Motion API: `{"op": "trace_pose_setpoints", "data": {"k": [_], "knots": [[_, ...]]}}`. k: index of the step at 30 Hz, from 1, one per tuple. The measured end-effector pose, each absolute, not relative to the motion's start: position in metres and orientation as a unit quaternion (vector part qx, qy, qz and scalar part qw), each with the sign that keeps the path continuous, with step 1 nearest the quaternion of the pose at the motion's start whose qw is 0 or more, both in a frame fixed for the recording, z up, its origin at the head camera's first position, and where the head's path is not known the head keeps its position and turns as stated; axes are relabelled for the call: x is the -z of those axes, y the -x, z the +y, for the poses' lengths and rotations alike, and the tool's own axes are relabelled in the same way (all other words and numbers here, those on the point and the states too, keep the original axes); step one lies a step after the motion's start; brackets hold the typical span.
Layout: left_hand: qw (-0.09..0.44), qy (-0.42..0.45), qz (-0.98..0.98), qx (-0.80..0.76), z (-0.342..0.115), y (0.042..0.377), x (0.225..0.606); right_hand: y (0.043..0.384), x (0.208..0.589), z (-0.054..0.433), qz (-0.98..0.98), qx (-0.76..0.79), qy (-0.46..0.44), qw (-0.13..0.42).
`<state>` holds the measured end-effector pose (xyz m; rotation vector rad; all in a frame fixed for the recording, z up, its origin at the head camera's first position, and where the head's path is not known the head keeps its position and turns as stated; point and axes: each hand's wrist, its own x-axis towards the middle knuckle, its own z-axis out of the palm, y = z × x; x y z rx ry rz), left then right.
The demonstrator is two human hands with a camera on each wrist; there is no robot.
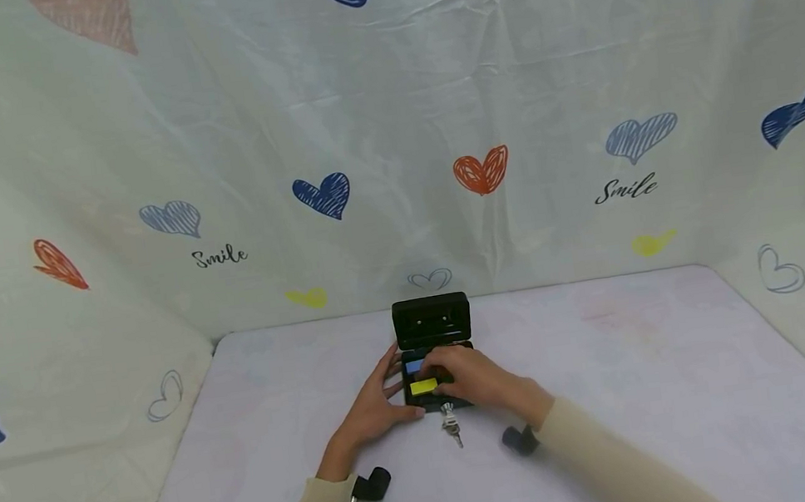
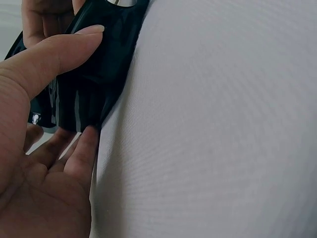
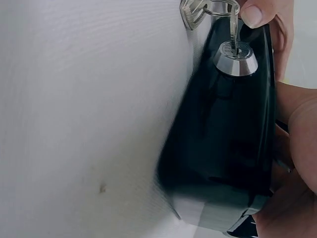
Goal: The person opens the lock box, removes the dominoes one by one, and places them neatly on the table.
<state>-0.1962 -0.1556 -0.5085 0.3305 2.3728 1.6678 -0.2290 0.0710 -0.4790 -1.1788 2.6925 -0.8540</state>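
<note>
Nearest the person, 2 cream sleeves (image 1: pixel 609 460) reach forward over the white tabletop (image 1: pixel 690 383). A bunch of keys (image 1: pixel 453 427) hangs from the silver lock (image 3: pixel 236 58) on the front of a small black box (image 1: pixel 434 339), which sits near the middle of the tabletop with its lid standing open. The left hand (image 1: pixel 376 405) holds the box's left front corner, thumb (image 2: pixel 54 52) laid on the top edge and fingers (image 2: pixel 84 153) curled under the corner against the cloth. The right hand (image 1: pixel 474 376) lies over the box's open top, its fingers bent down onto the contents and right side; whether they pinch anything, I cannot tell. Inside show a yellow card (image 1: pixel 423 386) and, behind it, a blue card (image 1: pixel 413 366). Beyond hangs a backdrop printed with hearts (image 1: pixel 481 171).
</note>
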Motion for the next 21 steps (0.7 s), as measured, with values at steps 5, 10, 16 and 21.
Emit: {"op": "trace_pose_setpoints", "data": {"k": [5, 10, 16, 21], "knots": [[0.11, -0.115, 0.807, -0.569, -0.156, 0.1963, 0.5087, 0.2317, 0.4819, 0.0694, 0.882, 0.268, 0.385, 0.041], [0.112, -0.113, 0.807, -0.568, -0.1564, 0.1965, 0.5085, 0.2339, 0.4845, 0.0672, 0.887, 0.26, 0.379, 0.043], [0.112, -0.115, 0.804, -0.573, -0.157, 0.1969, 0.5083, 0.2345, 0.4842, 0.0641, 0.889, 0.258, 0.376, 0.045], [0.113, -0.11, 0.808, -0.568, -0.1568, 0.1968, 0.5106, 0.2343, 0.4833, 0.0627, 0.888, 0.258, 0.376, 0.05]]}}
